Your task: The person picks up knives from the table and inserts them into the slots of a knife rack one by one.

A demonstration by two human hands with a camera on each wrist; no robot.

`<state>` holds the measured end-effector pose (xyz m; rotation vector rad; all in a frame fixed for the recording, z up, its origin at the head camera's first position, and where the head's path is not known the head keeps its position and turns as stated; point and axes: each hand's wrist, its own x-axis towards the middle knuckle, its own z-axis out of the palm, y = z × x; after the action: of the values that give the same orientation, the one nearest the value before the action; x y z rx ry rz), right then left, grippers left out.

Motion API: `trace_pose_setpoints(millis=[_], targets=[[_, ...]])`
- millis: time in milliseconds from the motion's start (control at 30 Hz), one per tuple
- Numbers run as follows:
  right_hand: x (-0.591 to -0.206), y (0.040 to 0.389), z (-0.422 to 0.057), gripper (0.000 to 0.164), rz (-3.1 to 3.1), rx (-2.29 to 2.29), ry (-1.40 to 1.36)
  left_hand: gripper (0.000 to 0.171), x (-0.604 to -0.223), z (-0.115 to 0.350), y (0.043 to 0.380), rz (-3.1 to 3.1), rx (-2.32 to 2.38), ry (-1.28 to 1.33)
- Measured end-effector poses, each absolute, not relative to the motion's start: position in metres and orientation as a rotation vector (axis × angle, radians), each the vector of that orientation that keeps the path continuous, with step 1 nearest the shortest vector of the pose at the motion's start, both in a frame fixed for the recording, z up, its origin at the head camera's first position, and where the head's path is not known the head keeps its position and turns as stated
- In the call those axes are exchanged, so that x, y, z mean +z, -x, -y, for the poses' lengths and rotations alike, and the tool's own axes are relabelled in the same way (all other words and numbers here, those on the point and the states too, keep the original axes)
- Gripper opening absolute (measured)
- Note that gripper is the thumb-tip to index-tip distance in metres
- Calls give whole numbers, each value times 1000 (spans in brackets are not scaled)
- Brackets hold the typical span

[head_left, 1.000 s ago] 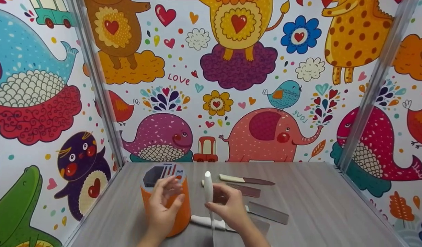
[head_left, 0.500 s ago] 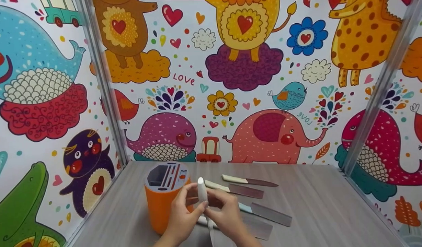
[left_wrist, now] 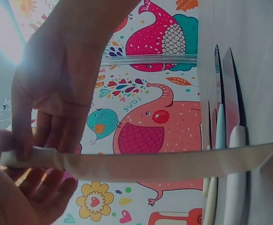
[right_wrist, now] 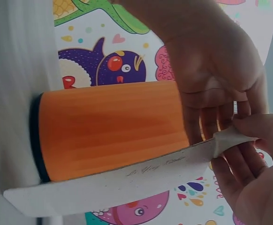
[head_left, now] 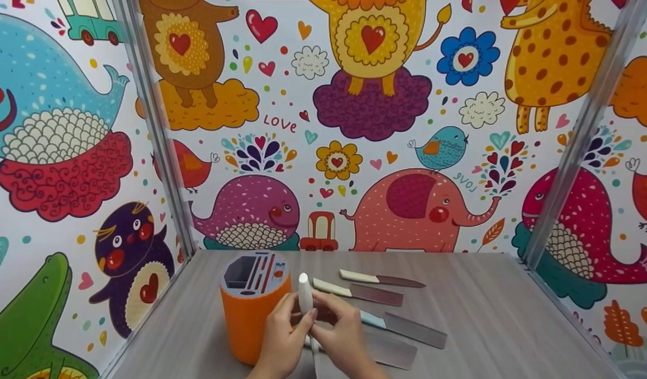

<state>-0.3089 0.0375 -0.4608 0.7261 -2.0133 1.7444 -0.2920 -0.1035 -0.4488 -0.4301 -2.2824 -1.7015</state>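
Note:
Both hands hold one knife upright, its white handle (head_left: 305, 295) uppermost and its blade pointing down. The left hand (head_left: 284, 334) and the right hand (head_left: 339, 331) meet around the handle's lower part, thumbs close together, in the head view. The left wrist view shows the long blade (left_wrist: 169, 165) at full length, with a slanted tip. The right wrist view shows the blade (right_wrist: 127, 180) passing in front of the orange knife block (right_wrist: 108, 131). In the head view that knife block (head_left: 249, 326) stands just left of the hands, its grey slotted top (head_left: 257, 273) uncovered.
Right of the hands lie a narrow knife (head_left: 399, 281), a knife with a broader blade (head_left: 376, 295) and a cleaver with a pale blue handle (head_left: 415, 329). Another cleaver (head_left: 394, 350) lies nearest, partly behind the right hand. Patterned walls enclose the grey tabletop (head_left: 491, 316).
The left hand has moved right from in front of the knife block to the knife's handle, which the right hand alone held before. The knife has shifted slightly left and lower.

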Motion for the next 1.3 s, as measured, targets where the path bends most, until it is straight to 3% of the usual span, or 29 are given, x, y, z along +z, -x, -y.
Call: trace_pose_setpoints(millis=[333,700,933,1167,1300], targets=[[-475,321,-42,41,1879,2037,-857,37,-453,101,282,2223,-1461,277],[-532,362,-40,33,1515,2548,-379,42,-442,108,279,2258,-1515,256],[-557,372,-14,42,1510,2680,-257,33,-428,113,281,2175,-1498,221],[-568,379,-13,50,1761,2576,-407,36,-399,120,278,2065,-1497,235],[-570,380,-10,46,1781,2608,-403,33,-379,128,277,2003,-1426,230]])
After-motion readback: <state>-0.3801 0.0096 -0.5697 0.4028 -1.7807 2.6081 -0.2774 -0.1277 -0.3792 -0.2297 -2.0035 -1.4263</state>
